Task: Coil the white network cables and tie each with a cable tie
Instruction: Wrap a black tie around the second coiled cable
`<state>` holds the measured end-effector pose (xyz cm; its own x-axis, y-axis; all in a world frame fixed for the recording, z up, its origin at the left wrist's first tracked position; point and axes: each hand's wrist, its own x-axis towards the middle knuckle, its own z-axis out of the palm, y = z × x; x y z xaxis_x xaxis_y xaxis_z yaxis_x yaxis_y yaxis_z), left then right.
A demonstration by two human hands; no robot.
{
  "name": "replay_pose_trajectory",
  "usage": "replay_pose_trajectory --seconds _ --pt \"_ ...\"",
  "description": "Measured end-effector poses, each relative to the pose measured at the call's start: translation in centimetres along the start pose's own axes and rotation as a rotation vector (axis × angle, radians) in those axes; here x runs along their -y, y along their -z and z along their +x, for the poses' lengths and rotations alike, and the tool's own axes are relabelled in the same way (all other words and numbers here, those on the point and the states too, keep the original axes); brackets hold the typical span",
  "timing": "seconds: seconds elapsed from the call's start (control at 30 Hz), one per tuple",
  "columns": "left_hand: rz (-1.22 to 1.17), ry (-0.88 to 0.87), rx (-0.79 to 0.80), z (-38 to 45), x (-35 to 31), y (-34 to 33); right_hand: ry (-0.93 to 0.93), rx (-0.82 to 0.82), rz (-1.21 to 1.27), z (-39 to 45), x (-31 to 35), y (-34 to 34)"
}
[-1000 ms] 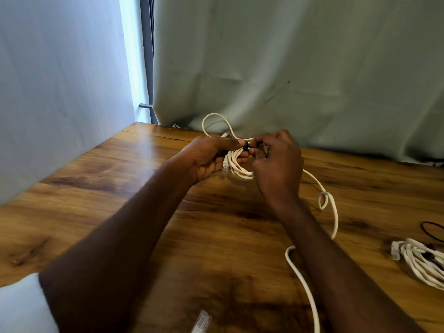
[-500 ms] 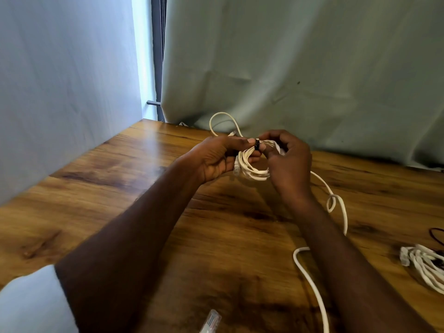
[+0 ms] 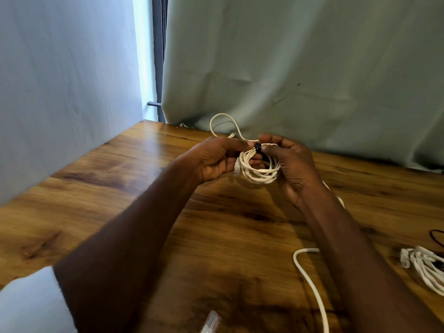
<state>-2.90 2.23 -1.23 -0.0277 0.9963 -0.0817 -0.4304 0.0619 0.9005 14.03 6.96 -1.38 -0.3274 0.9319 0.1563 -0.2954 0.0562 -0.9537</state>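
Coil [image 3: 258, 170] held above worktop [image 3: 120, 200] between both hands, black tie [image 3: 257, 147] at its top. Left hand [image 3: 216, 159] pinches coil at tie; right hand [image 3: 292, 164] fingers curl round coil's right side. Versus a second ago: right hand turned outward, palm now showing, more loops exposed, plug [image 3: 236, 168] hanging at coil's left. Loose cable [image 3: 312, 284] trails to near edge. Second coil [image 3: 425, 267] lies far right. Curtain [image 3: 312, 68] behind
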Motion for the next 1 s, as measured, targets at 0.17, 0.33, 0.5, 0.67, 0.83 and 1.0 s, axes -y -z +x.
replay_pose_trajectory --seconds 0.17,0.33,0.5,0.67,0.83,1.0 --pt "0.027 -0.007 0.029 -0.13 0.04 -0.06 -0.038 0.017 0.036 0.29 -0.21 0.32" --pt "-0.040 -0.018 -0.006 -0.03 0.06 -0.24 0.040 0.051 -0.023 0.32 -0.31 0.61" --pt "-0.051 0.004 -0.055 0.41 -0.16 0.12 0.264 0.037 -0.279 -0.17 -0.33 0.08" --pt "-0.057 0.002 -0.039 0.54 0.01 0.40 0.309 0.020 -0.398 0.31 -0.31 0.55" --pt "-0.049 0.017 -0.008 0.46 -0.09 0.61 0.363 0.028 -0.461 0.15 -0.16 0.57" --pt "-0.046 0.015 0.019 0.35 -0.05 0.49 0.384 0.028 -0.467 -0.05 -0.21 0.38"
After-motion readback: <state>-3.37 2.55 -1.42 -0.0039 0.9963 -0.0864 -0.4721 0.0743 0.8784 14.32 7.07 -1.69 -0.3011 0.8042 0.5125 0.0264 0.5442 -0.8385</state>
